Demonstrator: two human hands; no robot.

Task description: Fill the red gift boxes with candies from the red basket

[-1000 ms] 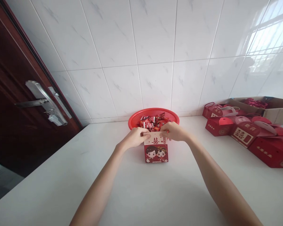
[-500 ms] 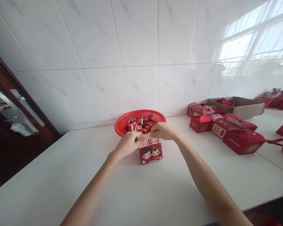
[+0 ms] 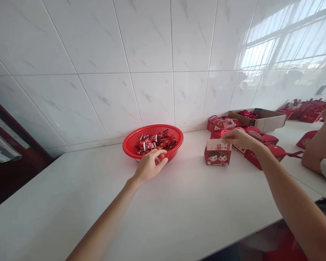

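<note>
My right hand (image 3: 240,139) grips a small red-and-pale gift box (image 3: 217,156) by its top edge. Two cartoon faces decorate the box's front, and it is upright beside the other boxes; whether its base touches the counter I cannot tell. My left hand (image 3: 150,165) is in front of a red plastic basket (image 3: 127,148), its fingers loosely bent, thumb apart, and nothing seen in them. Inside the basket lie red-wrapped candies (image 3: 149,144). Part of the basket's front rim is hidden by the left hand.
Several red gift boxes (image 3: 271,154) cluster at the right, partly behind my right arm. Behind them stands a cardboard tray (image 3: 273,121) with dark red items. Another person's arm (image 3: 315,145) reaches over the white counter (image 3: 163,210) at far right. A tiled wall (image 3: 152,94) bounds the back.
My right hand has carried the gift box rightward from in front of the basket to beside the other boxes. My left hand has let go of it. The view has turned right.
</note>
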